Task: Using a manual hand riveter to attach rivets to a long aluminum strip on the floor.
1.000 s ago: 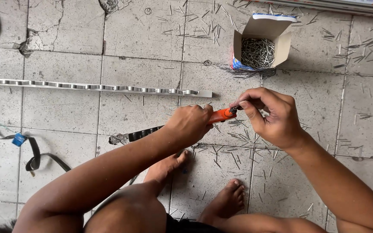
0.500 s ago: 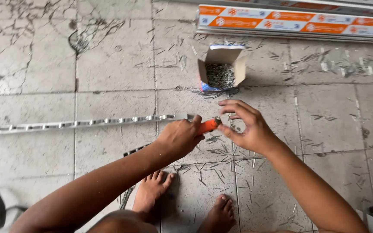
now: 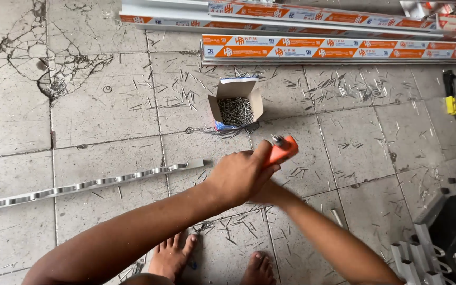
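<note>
My left hand (image 3: 241, 177) grips an orange-handled tool (image 3: 282, 150) with a metal tip that points up and away from me. My right hand (image 3: 264, 194) is tucked under the left one, so only its edge and the forearm show, and what it holds is hidden. Just beyond the tool stands an open cardboard box (image 3: 236, 91) full of thin metal pins. A long perforated metal strip (image 3: 80, 186) lies on the tiled floor to the left, with its right end near my left wrist.
Several long wrapped metal profiles (image 3: 312, 45) lie along the top. A yellow-handled tool (image 3: 451, 100) and cables are at the right, white brackets (image 3: 415, 253) at the lower right. Loose pins litter the cracked tiles. My bare feet (image 3: 172, 256) are at the bottom.
The view has tilted up and right. My right hand has gone from pinching the tool's tip to under my left hand. The tool now points upward.
</note>
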